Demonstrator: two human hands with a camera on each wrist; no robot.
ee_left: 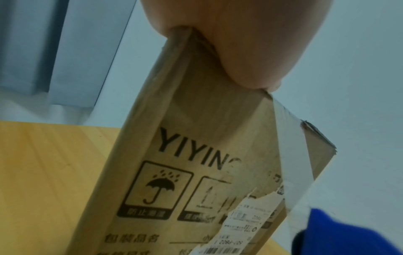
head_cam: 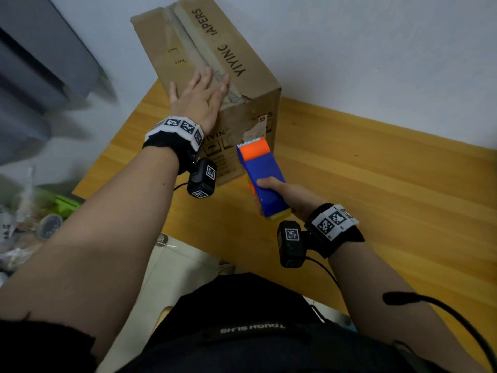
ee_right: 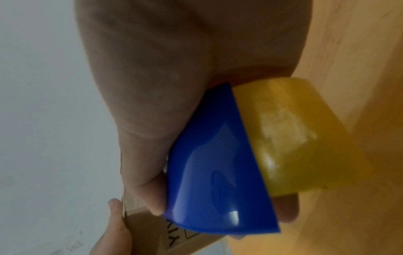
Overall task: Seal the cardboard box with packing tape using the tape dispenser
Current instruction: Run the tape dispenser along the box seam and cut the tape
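A brown cardboard box (head_cam: 236, 63) printed YIYING PAPERS stands on the wooden table (head_cam: 376, 184), its top flaps closed with old tape along the seam. My left hand (head_cam: 201, 95) lies flat on the box top near its front edge, fingers straight. In the left wrist view the heel of the left hand (ee_left: 240, 43) presses on the top edge of the box (ee_left: 196, 155). My right hand (head_cam: 290, 196) grips a blue tape dispenser (head_cam: 265, 179) with an orange front, its toothed blade close to the box's near side. The right wrist view shows the dispenser (ee_right: 218, 172) and its yellowish tape roll (ee_right: 294, 138).
A torn white shipping label (ee_left: 246, 224) and a strip of old tape (ee_left: 287, 155) sit on the box's near face. Grey curtain folds (head_cam: 40, 76) hang at left. Clutter and a green item (head_cam: 64, 205) lie on the floor to the left. The table stretches away to the right.
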